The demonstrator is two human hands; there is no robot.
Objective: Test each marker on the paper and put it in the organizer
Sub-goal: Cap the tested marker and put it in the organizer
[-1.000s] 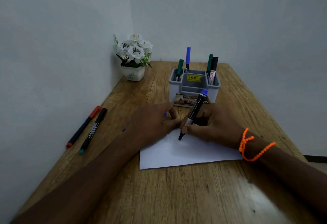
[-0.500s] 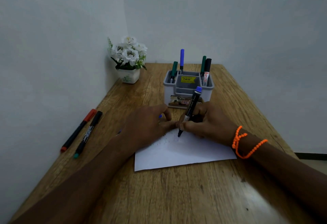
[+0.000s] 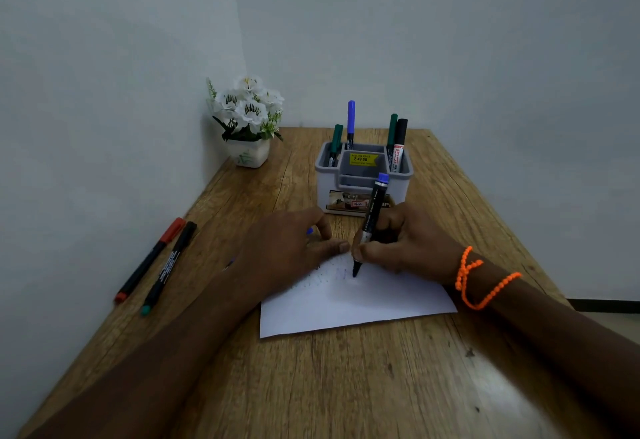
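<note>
Two markers [image 3: 156,263] wait at nine o'clock on our desk [image 3: 346,386]; our right hand [image 3: 405,244] pinches the blue marker [image 3: 372,222], left hand [image 3: 287,251] cupping its cap. Light strokes should suffice on the paper [image 3: 363,303].

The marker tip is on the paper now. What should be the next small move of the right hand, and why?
Probably lift the marker off the paper: its tip touches the sheet beside faint strokes, so the test looks done. The left hand seems to hold the blue cap.
</note>
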